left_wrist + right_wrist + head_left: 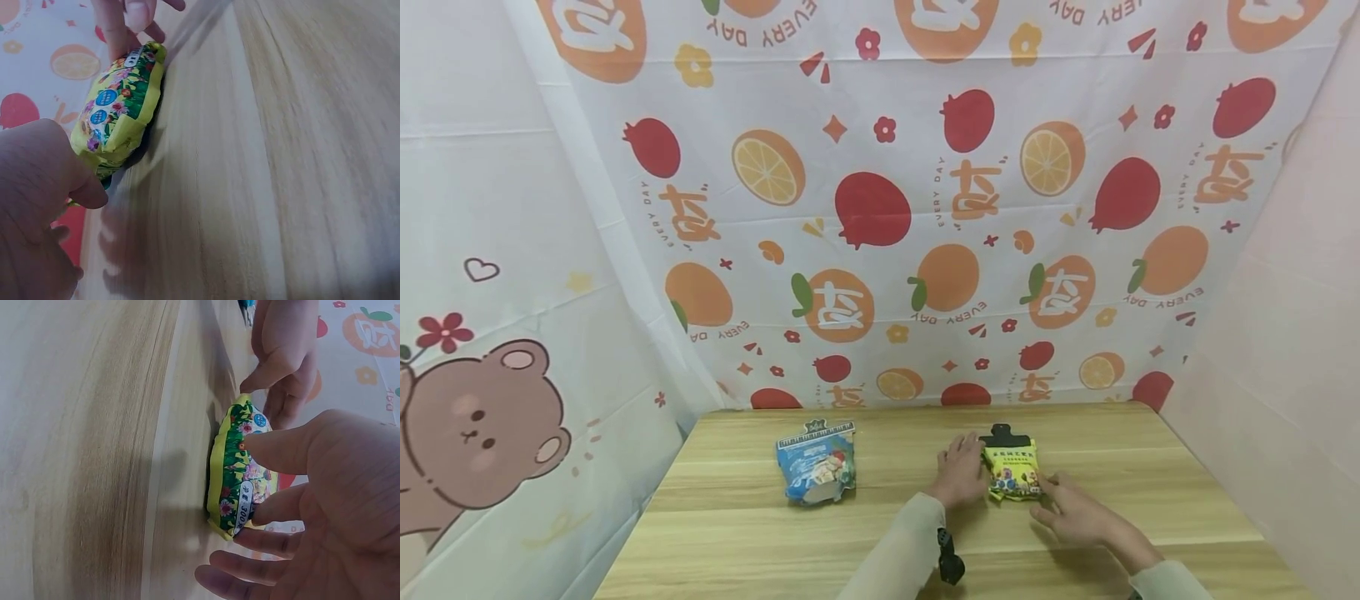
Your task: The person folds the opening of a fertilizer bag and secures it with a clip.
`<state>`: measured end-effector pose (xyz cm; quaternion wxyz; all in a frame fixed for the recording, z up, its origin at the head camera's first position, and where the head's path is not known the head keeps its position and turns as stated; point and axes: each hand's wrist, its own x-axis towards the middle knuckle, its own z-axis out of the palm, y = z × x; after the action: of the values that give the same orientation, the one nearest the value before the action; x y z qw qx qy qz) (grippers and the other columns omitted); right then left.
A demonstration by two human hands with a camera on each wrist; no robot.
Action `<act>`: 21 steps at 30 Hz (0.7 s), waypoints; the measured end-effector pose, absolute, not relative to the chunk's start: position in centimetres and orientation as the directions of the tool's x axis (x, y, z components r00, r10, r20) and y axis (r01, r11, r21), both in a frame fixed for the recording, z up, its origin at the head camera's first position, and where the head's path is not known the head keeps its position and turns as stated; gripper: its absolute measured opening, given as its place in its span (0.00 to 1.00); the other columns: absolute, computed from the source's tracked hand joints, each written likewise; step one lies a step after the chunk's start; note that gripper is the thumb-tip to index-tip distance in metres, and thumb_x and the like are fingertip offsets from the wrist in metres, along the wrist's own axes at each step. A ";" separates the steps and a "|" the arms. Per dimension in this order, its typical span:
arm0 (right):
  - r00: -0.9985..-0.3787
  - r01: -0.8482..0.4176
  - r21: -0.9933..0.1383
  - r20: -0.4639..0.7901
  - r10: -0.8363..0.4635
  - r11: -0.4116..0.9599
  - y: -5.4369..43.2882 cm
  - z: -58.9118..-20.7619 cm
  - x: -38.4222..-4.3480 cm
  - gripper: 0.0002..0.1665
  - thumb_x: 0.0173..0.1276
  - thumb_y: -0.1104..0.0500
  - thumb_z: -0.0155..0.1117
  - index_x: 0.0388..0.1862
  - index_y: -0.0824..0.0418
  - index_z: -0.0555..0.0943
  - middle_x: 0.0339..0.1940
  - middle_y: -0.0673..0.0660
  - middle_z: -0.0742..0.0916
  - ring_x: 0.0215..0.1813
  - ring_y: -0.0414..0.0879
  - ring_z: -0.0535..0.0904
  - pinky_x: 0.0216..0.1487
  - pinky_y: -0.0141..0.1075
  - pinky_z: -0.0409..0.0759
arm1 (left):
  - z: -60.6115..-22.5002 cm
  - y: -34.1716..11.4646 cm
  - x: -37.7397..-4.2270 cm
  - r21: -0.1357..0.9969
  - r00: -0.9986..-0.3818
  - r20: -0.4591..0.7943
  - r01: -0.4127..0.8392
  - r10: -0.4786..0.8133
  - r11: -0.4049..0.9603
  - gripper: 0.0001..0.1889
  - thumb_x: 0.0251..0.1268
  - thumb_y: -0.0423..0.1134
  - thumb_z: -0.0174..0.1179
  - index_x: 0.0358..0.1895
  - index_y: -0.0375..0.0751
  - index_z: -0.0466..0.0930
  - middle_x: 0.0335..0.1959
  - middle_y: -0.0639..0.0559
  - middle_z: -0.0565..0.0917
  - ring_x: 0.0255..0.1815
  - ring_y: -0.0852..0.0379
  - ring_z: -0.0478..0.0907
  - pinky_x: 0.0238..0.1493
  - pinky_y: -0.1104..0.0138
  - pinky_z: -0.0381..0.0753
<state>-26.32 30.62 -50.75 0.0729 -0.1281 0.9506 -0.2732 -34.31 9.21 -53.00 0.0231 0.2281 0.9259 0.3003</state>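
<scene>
A yellow bag (1012, 472) printed with flowers lies on the table, with a black clip (1002, 437) across its far end. My left hand (961, 472) is at the bag's left side, its thumb against the edge in the left wrist view. On the opposite side is my right hand (1073, 510), its fingers extended and loosely spread. In the right wrist view, the right thumb (278, 450) overlaps the flowered front and the fingertips reach the bag's right end. Neither hand closes round the bag.
A blue bag (817, 468) with a patterned clip (816, 432) lies farther left on the wooden table (737, 542). Behind the table's far edge hangs a fruit-printed cloth (917, 275). Pale cloth walls stand at both sides.
</scene>
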 end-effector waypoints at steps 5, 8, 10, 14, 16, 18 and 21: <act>-0.960 -0.185 -0.525 -0.083 -0.267 0.831 30.3 -50.6 -26.4 0.44 0.72 0.51 0.65 0.74 0.78 0.61 0.53 0.64 0.77 0.48 0.49 0.74 0.52 0.50 0.80 | -52.9 9.5 -34.3 0.481 -0.885 0.085 0.438 0.458 0.759 0.34 0.57 0.32 0.58 0.72 0.33 0.68 0.80 0.39 0.61 0.79 0.38 0.59 0.72 0.38 0.62; -0.961 -0.165 -0.532 -0.102 -0.257 0.830 30.2 -50.4 -26.5 0.45 0.72 0.51 0.65 0.76 0.76 0.60 0.51 0.64 0.76 0.43 0.48 0.73 0.48 0.48 0.79 | -53.0 9.3 -34.2 0.491 -0.881 0.073 0.440 0.467 0.752 0.36 0.57 0.32 0.58 0.73 0.33 0.66 0.80 0.40 0.61 0.77 0.37 0.61 0.72 0.38 0.63; -0.962 -0.158 -0.530 -0.110 -0.251 0.834 30.1 -50.5 -26.6 0.45 0.72 0.51 0.65 0.76 0.76 0.60 0.52 0.65 0.76 0.43 0.49 0.74 0.51 0.51 0.80 | -53.1 9.1 -34.2 0.501 -0.879 0.061 0.437 0.473 0.747 0.39 0.55 0.31 0.59 0.75 0.35 0.64 0.80 0.40 0.61 0.77 0.37 0.62 0.71 0.37 0.64; -0.961 -0.158 -0.525 -0.114 -0.253 0.836 30.1 -50.6 -26.8 0.44 0.73 0.53 0.64 0.75 0.77 0.60 0.58 0.71 0.75 0.54 0.59 0.78 0.62 0.61 0.77 | -53.3 8.8 -34.1 0.538 -0.867 0.043 0.438 0.496 0.720 0.46 0.51 0.29 0.61 0.79 0.48 0.59 0.82 0.41 0.58 0.78 0.33 0.59 0.72 0.33 0.60; -0.960 -0.162 -0.517 -0.113 -0.255 0.840 30.0 -50.4 -26.9 0.43 0.73 0.54 0.64 0.75 0.78 0.60 0.59 0.73 0.74 0.57 0.62 0.78 0.64 0.63 0.75 | -53.2 8.7 -34.1 0.556 -0.861 0.036 0.439 0.508 0.706 0.48 0.50 0.28 0.62 0.79 0.57 0.59 0.82 0.40 0.57 0.79 0.31 0.56 0.73 0.31 0.57; -0.959 -0.172 -0.508 -0.107 -0.261 0.844 29.9 -50.4 -27.2 0.42 0.73 0.56 0.64 0.74 0.80 0.60 0.59 0.74 0.74 0.58 0.63 0.77 0.65 0.64 0.74 | -53.1 8.7 -34.1 0.552 -0.856 0.021 0.441 0.517 0.708 0.49 0.51 0.27 0.61 0.79 0.64 0.60 0.83 0.39 0.55 0.80 0.30 0.54 0.74 0.30 0.55; -0.958 -0.186 -0.482 -0.104 -0.267 0.856 29.6 -50.3 -27.5 0.40 0.72 0.58 0.63 0.73 0.81 0.61 0.54 0.71 0.75 0.53 0.57 0.76 0.61 0.60 0.77 | -52.9 8.8 -34.1 0.525 -0.860 -0.009 0.430 0.510 0.734 0.47 0.53 0.27 0.60 0.78 0.68 0.61 0.83 0.39 0.54 0.81 0.31 0.53 0.74 0.32 0.55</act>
<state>-27.55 29.63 -50.27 0.0840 -0.1179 0.9598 -0.2406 -34.13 8.84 -52.86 0.0764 0.2534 0.9280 0.2622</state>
